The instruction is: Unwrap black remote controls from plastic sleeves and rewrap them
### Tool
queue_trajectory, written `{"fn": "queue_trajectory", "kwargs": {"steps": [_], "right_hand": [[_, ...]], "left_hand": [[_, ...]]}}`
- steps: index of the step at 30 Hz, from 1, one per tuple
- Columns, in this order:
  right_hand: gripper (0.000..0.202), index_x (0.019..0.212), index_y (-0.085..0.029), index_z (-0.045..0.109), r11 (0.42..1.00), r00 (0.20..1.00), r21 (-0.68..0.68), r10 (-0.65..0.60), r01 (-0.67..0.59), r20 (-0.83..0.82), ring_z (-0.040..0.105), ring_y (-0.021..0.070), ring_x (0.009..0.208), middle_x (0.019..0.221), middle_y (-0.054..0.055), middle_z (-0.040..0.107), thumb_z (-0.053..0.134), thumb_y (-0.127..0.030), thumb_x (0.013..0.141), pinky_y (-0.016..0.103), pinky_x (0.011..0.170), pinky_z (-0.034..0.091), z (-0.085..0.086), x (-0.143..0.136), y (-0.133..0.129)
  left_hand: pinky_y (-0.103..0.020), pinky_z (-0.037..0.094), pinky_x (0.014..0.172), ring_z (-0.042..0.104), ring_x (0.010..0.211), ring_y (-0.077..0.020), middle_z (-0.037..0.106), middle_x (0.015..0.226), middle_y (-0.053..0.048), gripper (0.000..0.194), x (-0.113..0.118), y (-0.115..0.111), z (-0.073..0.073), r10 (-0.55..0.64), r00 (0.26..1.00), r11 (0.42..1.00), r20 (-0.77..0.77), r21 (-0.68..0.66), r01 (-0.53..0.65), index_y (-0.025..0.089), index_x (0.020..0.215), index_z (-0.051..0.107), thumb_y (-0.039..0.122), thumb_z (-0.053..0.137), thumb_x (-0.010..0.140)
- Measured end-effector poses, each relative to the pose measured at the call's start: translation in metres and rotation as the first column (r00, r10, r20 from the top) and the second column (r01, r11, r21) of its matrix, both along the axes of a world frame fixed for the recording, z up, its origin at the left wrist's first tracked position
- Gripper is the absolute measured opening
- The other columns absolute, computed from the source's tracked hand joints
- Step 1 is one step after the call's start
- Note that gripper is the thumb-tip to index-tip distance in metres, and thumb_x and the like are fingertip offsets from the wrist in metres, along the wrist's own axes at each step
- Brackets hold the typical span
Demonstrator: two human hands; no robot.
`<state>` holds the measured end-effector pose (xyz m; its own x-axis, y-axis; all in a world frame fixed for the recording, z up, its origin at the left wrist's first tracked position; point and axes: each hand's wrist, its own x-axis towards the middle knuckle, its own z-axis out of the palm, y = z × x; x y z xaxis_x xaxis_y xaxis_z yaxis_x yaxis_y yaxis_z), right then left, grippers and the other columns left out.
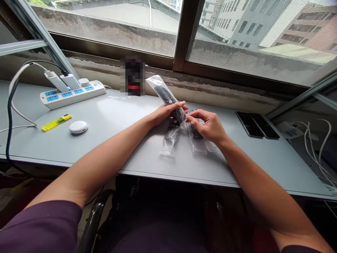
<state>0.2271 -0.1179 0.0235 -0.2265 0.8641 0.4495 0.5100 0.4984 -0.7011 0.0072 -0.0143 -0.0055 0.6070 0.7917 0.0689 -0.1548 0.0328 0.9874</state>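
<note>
My left hand [168, 111] is closed around a black remote control [166, 95] in a clear plastic bag, tilted with its far end up toward the window. My right hand [206, 125] pinches the near end of that bag between thumb and fingertips. Under my hands, more black remotes in clear bags lie on the desk. One bagged remote [170, 137] points toward the front edge below my left hand. Another bagged remote [197, 141] lies below my right hand, partly covered by it, with more clear plastic beside it.
A white power strip [76, 96] with plugs and cables stands at the back left of the grey desk [110, 140]. Nearer lie a yellow packet [56, 123] and a white rounded case [78, 127]. Two dark phones [257, 125] lie at the right. A pixelated object [133, 76] stands by the window.
</note>
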Motion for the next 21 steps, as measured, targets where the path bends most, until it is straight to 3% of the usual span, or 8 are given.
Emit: {"fn": "queue_trajectory", "kwargs": {"steps": [11, 21], "right_hand": [[0.024, 0.1, -0.028, 0.083, 1.0, 0.998, -0.011, 0.029, -0.03, -0.051, 0.082, 0.0349, 0.119, 0.115, 0.008, 0.088, 0.081, -0.052, 0.103, 0.053, 0.114, 0.061, -0.0033, -0.0016, 0.0001], [0.023, 0.101, -0.028, 0.084, 1.0, 0.999, -0.015, 0.025, -0.026, -0.023, 0.083, 0.0339, 0.113, 0.111, 0.008, 0.089, 0.08, -0.051, 0.103, 0.051, 0.107, 0.062, -0.0013, -0.0002, 0.0002]], "left_hand": [[-0.046, 0.061, 0.103, 0.081, 0.097, -0.0269, 0.086, 0.106, -0.012, 0.057, 0.0004, -0.0047, 0.0005, 0.025, 0.999, 0.997, -0.024, 0.069, -0.023, 0.021, 0.11, 0.089, 0.073, 0.086, 0.09], [-0.044, 0.062, 0.101, 0.081, 0.098, -0.026, 0.085, 0.11, -0.013, 0.058, 0.0004, -0.0058, 0.0034, 0.013, 1.0, 1.0, 0.014, 0.028, -0.014, 0.019, 0.109, 0.087, 0.073, 0.088, 0.089]]}}
